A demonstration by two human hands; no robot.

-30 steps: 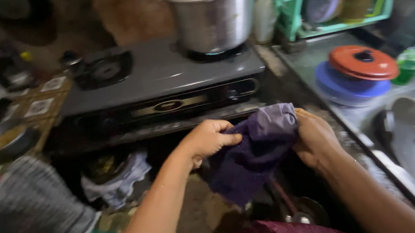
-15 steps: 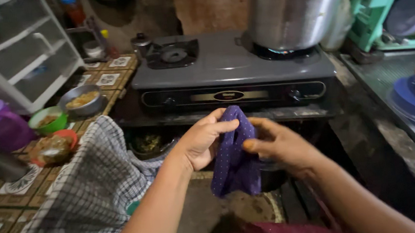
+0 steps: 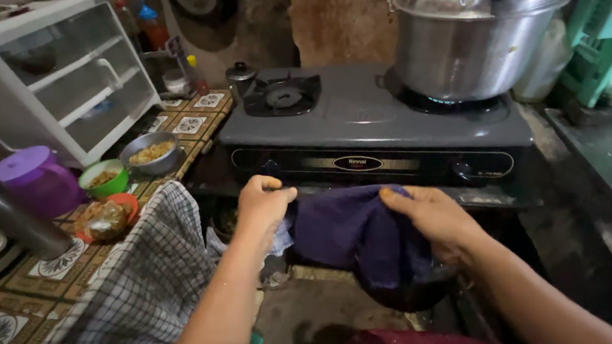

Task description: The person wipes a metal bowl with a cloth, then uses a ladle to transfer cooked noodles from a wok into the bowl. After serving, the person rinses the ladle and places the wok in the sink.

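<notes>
A dark purple cloth hangs stretched between my hands, just below the front edge of a grey two-burner gas stove. My left hand pinches its left corner. My right hand grips its right side, with the cloth draped down under the palm. A dark round pot sits partly hidden beneath the cloth.
A big aluminium pot with lid stands on the lit right burner. The tiled counter at left holds a checked cloth, a metal bowl, a green bowl, an orange bowl, a purple jug and a white rack.
The view has swung left and closer to the stove. My hands have pulled apart, spreading the bunched purple cloth wide in front of the stove.
</notes>
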